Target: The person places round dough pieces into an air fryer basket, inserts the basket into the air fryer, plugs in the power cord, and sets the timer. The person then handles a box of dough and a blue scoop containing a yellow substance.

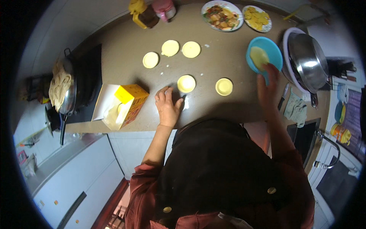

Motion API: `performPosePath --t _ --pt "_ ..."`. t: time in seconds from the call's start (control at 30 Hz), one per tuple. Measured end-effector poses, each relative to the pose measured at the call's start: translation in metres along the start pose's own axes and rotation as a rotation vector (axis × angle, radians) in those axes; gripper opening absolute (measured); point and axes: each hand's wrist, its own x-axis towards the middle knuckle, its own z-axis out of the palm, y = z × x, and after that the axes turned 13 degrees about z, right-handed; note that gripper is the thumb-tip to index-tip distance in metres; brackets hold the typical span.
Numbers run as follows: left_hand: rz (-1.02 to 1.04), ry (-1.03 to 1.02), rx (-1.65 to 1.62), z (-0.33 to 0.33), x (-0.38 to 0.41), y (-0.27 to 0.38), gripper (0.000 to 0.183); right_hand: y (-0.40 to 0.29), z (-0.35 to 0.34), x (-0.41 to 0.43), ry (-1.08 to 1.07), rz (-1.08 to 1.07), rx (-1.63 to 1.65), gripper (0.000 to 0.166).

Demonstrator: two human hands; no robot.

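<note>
My left hand (pixel 166 107) rests on the brown countertop (pixel 125 65), fingers apart, just left of a pale yellow tart shell (pixel 186 84). Another shell (pixel 224 86) lies to the right, and several more lie farther back. At the right, my right hand (pixel 269 83) reaches to the near side of a blue plastic bowl (pixel 276 54), which holds a pale yellow content (pixel 258 57). The hand is blurred, so its hold on the bowl cannot be told. An open yellow cardboard box (pixel 134 106) with a plastic liner lies on its side, left of my left hand.
A pan (pixel 70 98) with flatbread-like sheets stands on the cooktop at left. Two plates of food (pixel 238 24) (pixel 270 27), a pitcher (pixel 148 18) and a pink-lidded jar (pixel 168 13) stand at the back. Metal basin (pixel 310 61), knife (pixel 281 103), cloth (pixel 296 110) and sink (pixel 307 137) are at right.
</note>
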Motion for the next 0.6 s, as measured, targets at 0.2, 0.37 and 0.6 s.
performPosePath --t 0.2,0.37,0.6 --pt "0.107 -0.165 0.042 0.037 0.041 0.012 0.095 0.136 -0.039 -0.018 -0.317 0.657 0.192 0.04" --pt "0.122 -0.131 0.023 0.025 0.043 0.029 0.089 0.089 -0.023 -0.015 -0.633 0.951 0.917 0.041" --pt "-0.062 -0.114 -0.325 0.011 -0.042 0.07 0.056 0.068 -0.023 -0.011 -0.671 0.969 0.84 0.036"
